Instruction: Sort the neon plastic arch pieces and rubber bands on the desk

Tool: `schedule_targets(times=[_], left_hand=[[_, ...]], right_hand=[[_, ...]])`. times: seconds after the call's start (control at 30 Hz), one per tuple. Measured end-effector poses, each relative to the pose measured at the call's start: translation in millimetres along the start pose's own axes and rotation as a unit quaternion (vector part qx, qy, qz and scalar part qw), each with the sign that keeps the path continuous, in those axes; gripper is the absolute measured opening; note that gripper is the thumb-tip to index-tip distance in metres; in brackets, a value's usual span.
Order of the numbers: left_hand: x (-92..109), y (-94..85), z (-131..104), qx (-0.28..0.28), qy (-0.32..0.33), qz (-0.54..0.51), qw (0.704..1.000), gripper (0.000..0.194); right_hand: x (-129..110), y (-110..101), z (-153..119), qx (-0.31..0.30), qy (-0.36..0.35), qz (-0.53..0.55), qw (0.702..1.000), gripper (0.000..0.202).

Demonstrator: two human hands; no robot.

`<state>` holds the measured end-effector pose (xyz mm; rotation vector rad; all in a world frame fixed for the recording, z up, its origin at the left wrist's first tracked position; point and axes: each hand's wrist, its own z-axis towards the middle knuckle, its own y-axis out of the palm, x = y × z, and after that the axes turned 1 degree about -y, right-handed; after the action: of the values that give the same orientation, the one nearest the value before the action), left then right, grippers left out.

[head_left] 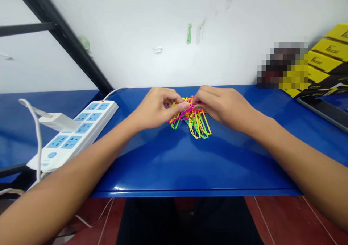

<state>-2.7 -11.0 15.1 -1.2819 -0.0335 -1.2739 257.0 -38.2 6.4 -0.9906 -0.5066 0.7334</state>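
Note:
A colourful model of thin plastic strips (199,124), in yellow, green, orange and magenta, rests on the blue table (174,161). Some of its pieces are curved and pierced with holes. My left hand (160,107) pinches a magenta strip at the model's upper left, thumb and index finger pressed together. From the other side, my right hand (221,105) has its fingers closed at the top of the model, close to the left fingertips. What exactly the right fingertips grip is hidden behind them.
On the left lies a white power strip (95,109) with a white plug (58,121) and cables. Yellow and black boxes (326,61) are stacked at the right, with a phone (323,110) before them. A white wall (152,16) stands behind the table.

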Motion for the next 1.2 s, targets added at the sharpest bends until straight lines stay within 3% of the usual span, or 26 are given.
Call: schedule_targets(times=[0.1, 0.23, 0.3, 0.43, 0.6, 0.77, 0.97, 1.07, 1.13, 1.2], left_hand=[[-4, -9.6, 3, -0.027, -0.068, -0.063, 0.995, 0.040], [-15, -14.2, 7, 0.099, -0.114, -0.094, 0.984, 0.044], [-20, -10.5, 8, 0.126, -0.124, -0.094, 0.980, 0.046], [-20, -1.1, 7, 0.117, -0.121, -0.096, 0.981, 0.048], [-15, -0.4, 6, 0.122, -0.124, -0.103, 0.979, 0.046], [-15, 1.0, 6, 0.130, -0.134, -0.126, 0.974, 0.050], [-13, 3.6, 7, 0.117, -0.123, -0.133, 0.977, 0.052], [-12, 5.7, 6, 0.110, -0.123, -0.139, 0.976, 0.049], [-12, 8.9, 5, 0.100, -0.125, -0.152, 0.975, 0.048], [-10, 13.0, 4, 0.087, -0.127, -0.174, 0.973, 0.049]], right_hand=[[20, -13, -2, 0.029, 0.031, -0.057, 0.998, 0.022], [50, -26, -4, 0.098, 0.142, -0.051, 0.984, 0.028], [54, -23, -4, 0.065, 0.154, -0.049, 0.985, 0.027], [46, -7, -2, -0.074, 0.162, -0.032, 0.984, 0.024], [45, 6, -4, -0.109, 0.150, 0.010, 0.983, 0.011], [54, 11, -7, -0.185, 0.165, 0.043, 0.968, 0.015], [55, 9, -8, -0.214, 0.167, 0.070, 0.960, 0.018], [50, 6, -7, -0.169, 0.161, 0.057, 0.971, 0.014], [41, 5, -5, -0.086, 0.148, 0.062, 0.983, 0.015], [28, 5, 0, -0.003, 0.139, 0.141, 0.980, 0.015]])
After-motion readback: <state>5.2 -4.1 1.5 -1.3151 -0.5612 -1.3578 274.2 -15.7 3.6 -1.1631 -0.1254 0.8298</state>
